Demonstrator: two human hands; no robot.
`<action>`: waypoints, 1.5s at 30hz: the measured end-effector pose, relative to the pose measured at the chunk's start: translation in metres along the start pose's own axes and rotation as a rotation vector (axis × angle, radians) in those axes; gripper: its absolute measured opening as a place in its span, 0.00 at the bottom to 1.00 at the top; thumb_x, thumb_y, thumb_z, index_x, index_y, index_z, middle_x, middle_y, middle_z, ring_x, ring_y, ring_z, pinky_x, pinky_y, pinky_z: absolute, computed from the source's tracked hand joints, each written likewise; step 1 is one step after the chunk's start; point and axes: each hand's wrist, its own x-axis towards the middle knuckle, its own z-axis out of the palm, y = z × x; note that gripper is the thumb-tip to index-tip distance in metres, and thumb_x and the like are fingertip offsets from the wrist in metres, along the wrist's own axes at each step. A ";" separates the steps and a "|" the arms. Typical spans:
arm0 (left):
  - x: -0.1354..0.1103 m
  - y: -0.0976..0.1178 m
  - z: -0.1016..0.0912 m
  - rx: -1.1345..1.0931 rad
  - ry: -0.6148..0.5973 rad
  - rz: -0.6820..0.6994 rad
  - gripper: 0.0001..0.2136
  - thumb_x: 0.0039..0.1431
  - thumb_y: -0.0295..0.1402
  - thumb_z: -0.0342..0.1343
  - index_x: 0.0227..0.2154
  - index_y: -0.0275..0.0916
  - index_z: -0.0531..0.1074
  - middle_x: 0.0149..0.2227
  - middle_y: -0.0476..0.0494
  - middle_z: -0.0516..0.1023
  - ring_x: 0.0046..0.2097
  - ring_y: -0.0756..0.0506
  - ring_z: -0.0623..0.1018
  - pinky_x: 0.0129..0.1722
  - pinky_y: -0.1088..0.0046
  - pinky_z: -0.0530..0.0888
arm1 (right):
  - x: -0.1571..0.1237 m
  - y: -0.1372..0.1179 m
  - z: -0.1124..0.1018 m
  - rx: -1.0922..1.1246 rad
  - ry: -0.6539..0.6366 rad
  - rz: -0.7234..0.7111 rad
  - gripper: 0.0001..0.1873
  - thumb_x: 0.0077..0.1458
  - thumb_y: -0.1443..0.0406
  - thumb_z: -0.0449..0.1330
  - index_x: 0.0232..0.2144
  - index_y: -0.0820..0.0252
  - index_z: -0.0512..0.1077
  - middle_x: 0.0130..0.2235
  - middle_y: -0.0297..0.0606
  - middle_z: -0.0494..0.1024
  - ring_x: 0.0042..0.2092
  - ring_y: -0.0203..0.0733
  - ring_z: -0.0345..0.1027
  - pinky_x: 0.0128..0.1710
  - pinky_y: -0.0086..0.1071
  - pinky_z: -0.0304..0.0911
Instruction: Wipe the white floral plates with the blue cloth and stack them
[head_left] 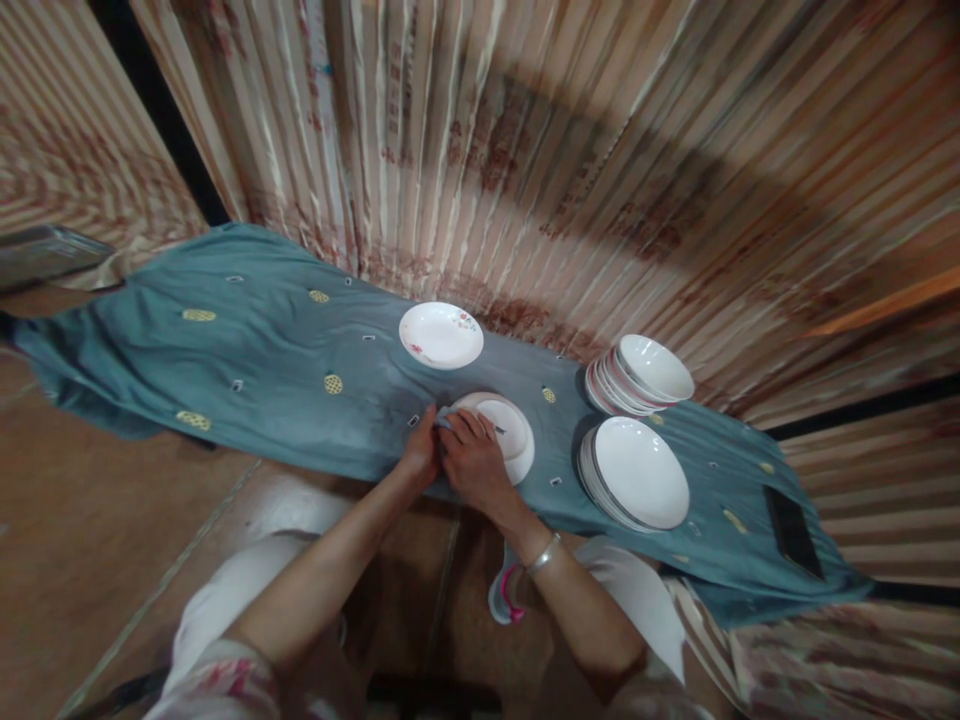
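A white plate, bottom side up with a small dark mark in its middle, is tilted near the table's front edge. My left hand is closed at its left rim, thumb up, with the fingers mostly hidden. My right hand lies over the plate's left part, fingers bent around a bit of grey-blue cloth pressed against the rim. Most of the cloth is covered by my fingers. Just behind, a white plate with a floral rim lies face up on the tablecloth.
A blue-green tablecloth covers the long narrow table. To the right stand a stack of bowls and a stack of white plates. A dark phone-like slab lies at the right end. Striped curtains hang close behind.
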 end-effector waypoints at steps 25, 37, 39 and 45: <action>-0.015 0.014 0.011 0.018 0.039 -0.209 0.20 0.68 0.47 0.45 0.38 0.35 0.74 0.28 0.39 0.80 0.31 0.42 0.80 0.28 0.69 0.74 | 0.052 0.079 0.012 0.180 -0.021 0.172 0.17 0.67 0.68 0.49 0.49 0.61 0.76 0.50 0.45 0.80 0.51 0.45 0.74 0.56 0.38 0.65; -0.026 0.024 0.021 0.047 0.054 -0.227 0.20 0.71 0.42 0.40 0.42 0.32 0.72 0.28 0.39 0.80 0.29 0.44 0.80 0.25 0.72 0.72 | 0.021 0.109 0.006 0.128 -0.015 0.357 0.19 0.69 0.67 0.47 0.55 0.64 0.71 0.54 0.51 0.78 0.56 0.47 0.73 0.58 0.40 0.65; -0.025 0.023 0.020 0.048 0.052 -0.224 0.21 0.71 0.42 0.40 0.46 0.31 0.72 0.30 0.38 0.81 0.31 0.43 0.80 0.26 0.72 0.73 | 0.012 0.110 0.003 0.120 -0.010 0.394 0.20 0.69 0.68 0.46 0.56 0.65 0.71 0.55 0.51 0.78 0.56 0.46 0.73 0.58 0.40 0.65; -0.020 0.021 0.017 0.058 0.035 -0.217 0.21 0.71 0.43 0.41 0.46 0.32 0.72 0.32 0.37 0.81 0.35 0.42 0.81 0.34 0.68 0.76 | -0.020 0.108 0.000 0.136 0.069 0.483 0.22 0.68 0.67 0.46 0.58 0.65 0.70 0.56 0.51 0.77 0.56 0.48 0.73 0.58 0.42 0.66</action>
